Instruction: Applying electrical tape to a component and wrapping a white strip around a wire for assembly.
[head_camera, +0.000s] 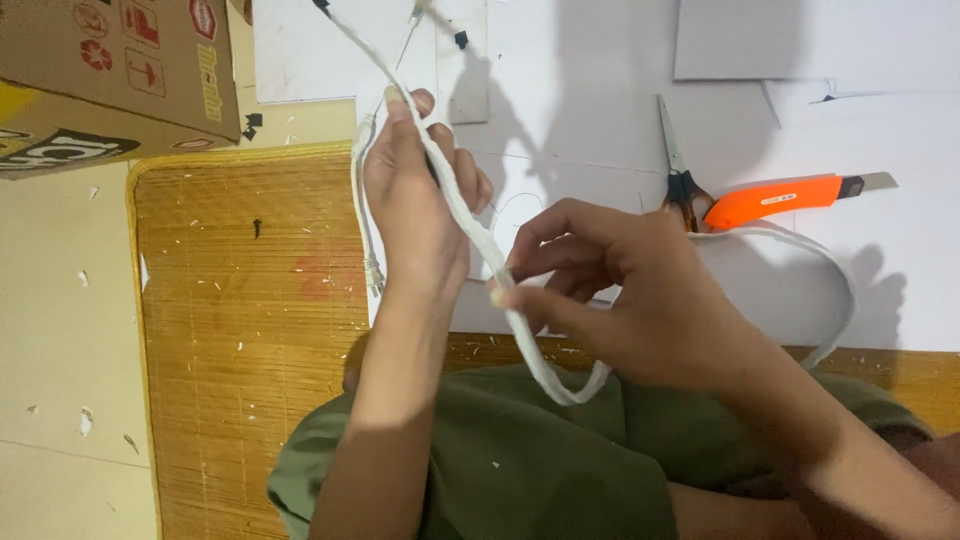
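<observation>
Head view: the left hand (415, 205) is raised over a bamboo mat (250, 330), its grip closed around a white cord (470, 225) that runs up from it toward the top edge. The cord slants down across the palm to the right hand (620, 295), whose thumb and fingertips (515, 272) are pinched together on it. Below that hand the cord loops over the olive-green lap, then arcs right across white paper sheets (600, 60). Scissors (680, 170) and an orange utility knife (790, 195) lie just beyond the right hand. A cardboard box (110, 75) stands at upper left.
</observation>
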